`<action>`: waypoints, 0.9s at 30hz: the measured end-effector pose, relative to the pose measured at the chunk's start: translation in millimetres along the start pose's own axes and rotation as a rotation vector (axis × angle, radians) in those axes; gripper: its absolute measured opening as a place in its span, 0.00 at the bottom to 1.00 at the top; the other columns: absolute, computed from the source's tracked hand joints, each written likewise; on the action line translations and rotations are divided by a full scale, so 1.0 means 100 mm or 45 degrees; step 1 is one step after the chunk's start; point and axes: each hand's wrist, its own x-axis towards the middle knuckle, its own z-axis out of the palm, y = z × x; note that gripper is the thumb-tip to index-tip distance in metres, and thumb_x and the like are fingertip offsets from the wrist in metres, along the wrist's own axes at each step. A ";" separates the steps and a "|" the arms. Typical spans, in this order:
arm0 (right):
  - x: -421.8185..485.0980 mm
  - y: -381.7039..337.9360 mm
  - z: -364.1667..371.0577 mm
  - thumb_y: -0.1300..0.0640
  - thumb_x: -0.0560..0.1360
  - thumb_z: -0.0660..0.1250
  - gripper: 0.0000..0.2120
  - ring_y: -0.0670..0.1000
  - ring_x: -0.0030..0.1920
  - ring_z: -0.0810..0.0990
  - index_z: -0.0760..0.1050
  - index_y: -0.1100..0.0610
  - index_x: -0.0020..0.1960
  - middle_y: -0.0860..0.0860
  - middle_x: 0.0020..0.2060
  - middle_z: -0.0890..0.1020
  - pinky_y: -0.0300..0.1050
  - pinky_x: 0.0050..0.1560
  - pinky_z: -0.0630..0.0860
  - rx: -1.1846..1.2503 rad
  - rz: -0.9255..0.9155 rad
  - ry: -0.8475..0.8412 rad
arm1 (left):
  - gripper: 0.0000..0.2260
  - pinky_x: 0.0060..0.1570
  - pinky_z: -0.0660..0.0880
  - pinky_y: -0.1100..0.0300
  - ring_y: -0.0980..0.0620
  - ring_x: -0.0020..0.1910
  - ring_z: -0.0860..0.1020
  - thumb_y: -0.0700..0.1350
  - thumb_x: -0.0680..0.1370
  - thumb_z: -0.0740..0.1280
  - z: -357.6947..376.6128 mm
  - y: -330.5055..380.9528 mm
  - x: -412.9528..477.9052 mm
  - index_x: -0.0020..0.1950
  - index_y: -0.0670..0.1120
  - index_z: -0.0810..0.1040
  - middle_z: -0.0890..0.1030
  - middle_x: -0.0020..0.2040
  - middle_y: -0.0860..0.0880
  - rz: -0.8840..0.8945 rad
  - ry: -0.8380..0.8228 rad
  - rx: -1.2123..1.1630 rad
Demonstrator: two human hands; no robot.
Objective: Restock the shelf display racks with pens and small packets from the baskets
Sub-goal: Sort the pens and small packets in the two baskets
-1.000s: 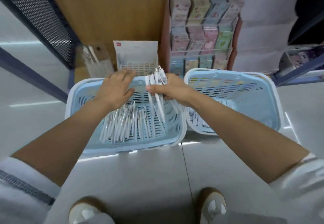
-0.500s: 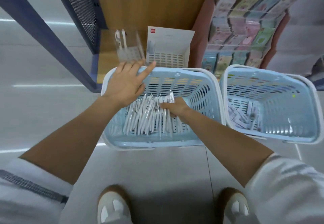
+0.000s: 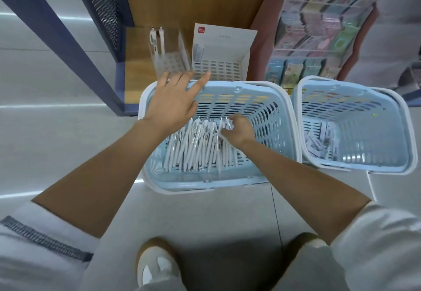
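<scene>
My right hand (image 3: 239, 130) is down in the left basket (image 3: 189, 188), grip curled round the tops of a few white pens (image 3: 193, 149) from the heap on its bottom. My left hand (image 3: 173, 105) hovers above the far rim, fingers spread, holding nothing. The right basket (image 3: 364, 164) holds small packets (image 3: 316, 145) (piled at its left side). On the shelf (image 3: 136, 62) a clear rack (image 3: 175, 62) holds 2 pens.

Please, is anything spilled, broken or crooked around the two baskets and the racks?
Nothing stands out. The white pens lie in a loose heap inside the left basket, the small packets inside the right basket, none on the floor. The clear rack holds only two pens, yet looks undamaged.
</scene>
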 end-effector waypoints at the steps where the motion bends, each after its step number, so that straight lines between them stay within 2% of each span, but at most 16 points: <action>1: 0.01 0.00 0.02 0.56 0.74 0.69 0.20 0.53 0.57 0.75 0.71 0.57 0.64 0.55 0.61 0.74 0.43 0.52 0.73 0.028 -0.043 0.029 | 0.29 0.70 0.58 0.41 0.40 0.68 0.67 0.48 0.80 0.59 0.01 0.00 0.00 0.80 0.49 0.53 0.68 0.71 0.40 -0.005 0.007 -0.003; 3: 0.01 -0.01 0.06 0.55 0.74 0.69 0.20 0.54 0.61 0.73 0.71 0.56 0.64 0.55 0.64 0.71 0.49 0.60 0.73 0.032 -0.025 0.057 | 0.29 0.72 0.55 0.41 0.41 0.70 0.65 0.48 0.80 0.59 0.02 0.01 -0.02 0.80 0.50 0.53 0.66 0.73 0.40 -0.018 0.023 -0.009; 5: -0.01 0.02 0.06 0.53 0.75 0.68 0.27 0.58 0.68 0.65 0.62 0.57 0.70 0.57 0.69 0.62 0.55 0.66 0.68 -0.031 0.159 -0.002 | 0.29 0.72 0.53 0.41 0.41 0.72 0.63 0.48 0.80 0.59 0.03 0.02 -0.02 0.80 0.50 0.52 0.65 0.74 0.41 -0.030 0.030 -0.004; 7: -0.05 0.05 0.04 0.50 0.76 0.65 0.34 0.61 0.73 0.56 0.53 0.61 0.74 0.61 0.72 0.58 0.54 0.70 0.62 -0.282 0.313 -0.194 | 0.29 0.73 0.51 0.41 0.42 0.72 0.62 0.49 0.81 0.58 0.03 0.05 -0.02 0.80 0.50 0.51 0.64 0.74 0.41 -0.055 0.035 -0.009; 9: -0.04 0.07 0.03 0.51 0.77 0.64 0.33 0.61 0.73 0.55 0.52 0.62 0.74 0.62 0.71 0.59 0.52 0.69 0.61 -0.388 0.316 -0.267 | 0.29 0.74 0.49 0.40 0.42 0.74 0.61 0.49 0.81 0.58 0.04 0.09 -0.01 0.80 0.50 0.50 0.63 0.75 0.41 -0.090 0.042 -0.017; 11: 0.00 0.07 0.00 0.57 0.76 0.65 0.29 0.60 0.71 0.57 0.57 0.59 0.73 0.61 0.70 0.60 0.52 0.67 0.63 -0.276 0.202 -0.088 | 0.29 0.74 0.48 0.40 0.42 0.74 0.60 0.50 0.81 0.59 0.06 0.11 0.00 0.80 0.49 0.51 0.63 0.75 0.41 -0.108 0.054 -0.021; 13: 0.05 0.10 -0.02 0.63 0.75 0.65 0.23 0.55 0.63 0.68 0.65 0.56 0.69 0.58 0.66 0.67 0.48 0.62 0.71 0.030 0.012 0.028 | 0.29 0.74 0.48 0.39 0.42 0.74 0.60 0.50 0.80 0.59 0.07 0.14 0.01 0.80 0.48 0.52 0.63 0.75 0.40 -0.113 0.053 -0.022; 15: 0.00 0.05 -0.01 0.67 0.76 0.63 0.16 0.49 0.48 0.77 0.72 0.57 0.63 0.55 0.57 0.76 0.39 0.46 0.77 0.431 -0.065 -0.225 | 0.30 0.74 0.48 0.39 0.42 0.74 0.61 0.49 0.80 0.60 0.08 0.15 0.02 0.79 0.47 0.53 0.64 0.75 0.40 -0.113 0.064 -0.024; 16: -0.01 0.05 0.02 0.67 0.77 0.63 0.13 0.49 0.44 0.79 0.74 0.58 0.60 0.54 0.55 0.78 0.38 0.42 0.77 0.479 -0.068 -0.375 | 0.30 0.73 0.49 0.38 0.42 0.74 0.62 0.49 0.79 0.60 0.09 0.15 0.03 0.79 0.47 0.54 0.64 0.74 0.40 -0.111 0.078 -0.026; 18: 0.02 0.06 0.06 0.67 0.77 0.63 0.11 0.50 0.43 0.81 0.76 0.58 0.58 0.54 0.56 0.80 0.41 0.42 0.77 0.460 -0.027 -0.482 | 0.30 0.73 0.50 0.38 0.41 0.73 0.64 0.48 0.78 0.61 0.11 0.15 0.04 0.79 0.46 0.56 0.66 0.73 0.39 -0.101 0.103 -0.020; 21: 0.11 0.12 -0.03 0.67 0.79 0.59 0.12 0.49 0.40 0.78 0.75 0.60 0.60 0.54 0.56 0.78 0.36 0.37 0.76 0.587 0.155 -0.266 | 0.30 0.73 0.51 0.38 0.41 0.72 0.64 0.48 0.78 0.61 0.11 0.14 0.03 0.79 0.46 0.56 0.67 0.73 0.40 -0.093 0.109 -0.020; 23: 0.15 0.13 -0.09 0.65 0.79 0.60 0.10 0.51 0.43 0.78 0.76 0.59 0.57 0.57 0.56 0.79 0.37 0.39 0.77 0.546 0.125 -0.162 | 0.30 0.73 0.51 0.39 0.42 0.72 0.64 0.48 0.78 0.61 0.10 0.15 0.03 0.79 0.47 0.56 0.67 0.73 0.40 -0.097 0.110 -0.025; 25: 0.10 0.05 -0.06 0.63 0.78 0.63 0.09 0.51 0.46 0.79 0.77 0.59 0.58 0.60 0.55 0.80 0.42 0.45 0.78 0.633 0.065 -0.328 | 0.30 0.73 0.51 0.39 0.42 0.72 0.65 0.48 0.78 0.62 0.10 0.15 0.03 0.79 0.47 0.56 0.67 0.72 0.40 -0.098 0.104 -0.020; 27: 0.04 -0.02 0.01 0.58 0.78 0.65 0.12 0.50 0.48 0.79 0.76 0.57 0.61 0.56 0.52 0.81 0.45 0.51 0.78 0.564 0.041 -0.619 | 0.30 0.73 0.51 0.39 0.42 0.72 0.64 0.48 0.78 0.62 0.10 0.13 0.02 0.79 0.47 0.55 0.67 0.72 0.40 -0.095 0.096 -0.013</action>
